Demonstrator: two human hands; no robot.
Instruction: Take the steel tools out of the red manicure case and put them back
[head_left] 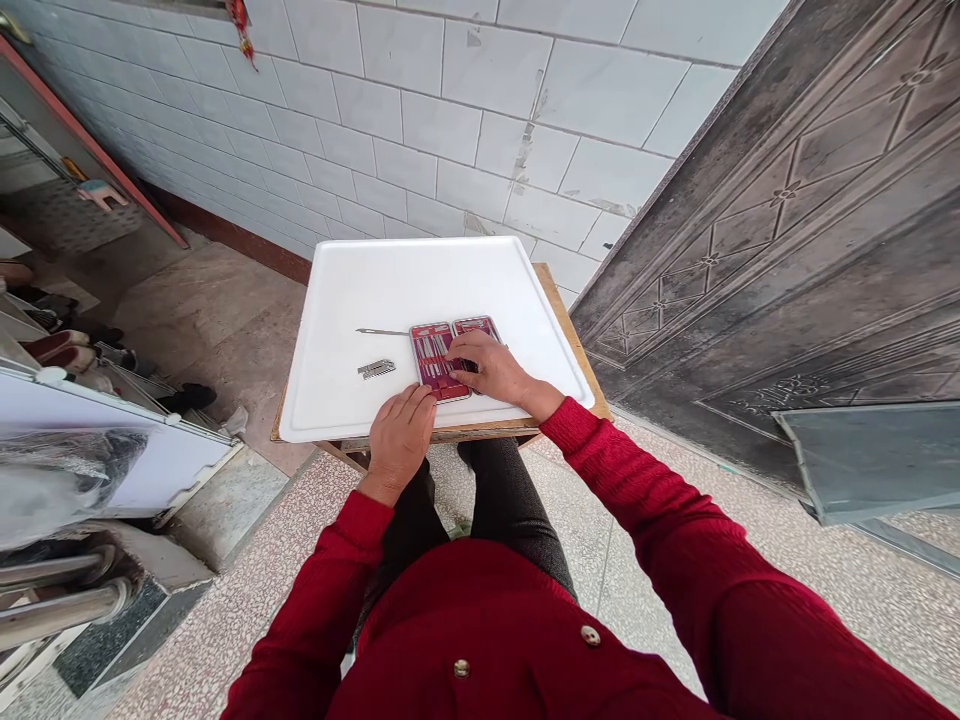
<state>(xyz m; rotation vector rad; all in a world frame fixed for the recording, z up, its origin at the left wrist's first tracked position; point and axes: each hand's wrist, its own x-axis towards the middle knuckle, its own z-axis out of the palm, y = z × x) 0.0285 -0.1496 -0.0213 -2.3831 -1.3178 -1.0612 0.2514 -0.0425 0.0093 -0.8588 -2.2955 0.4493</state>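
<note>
A manicure set case [421,350] with a dark red lining lies unfolded on a white board [420,280]. Several slim metal tools sit in its left half. My left hand [403,430] lies at the board's front edge, fingers stretched out, fingertips touching the case's near left corner. Over the case's middle, my right hand [491,368] has thumb and fingers bent together at the tools; whatever is between them is hidden, and the hand covers much of the right half. Left of the case lie nail clippers [376,369] and a thin pointed metal tool [381,332].
The board rests on a wooden table [574,335] against a white tiled wall [420,120]. A dark patterned metal door [780,240] stands on the right. Shoes [64,350] and a white cabinet [142,445] are at the left.
</note>
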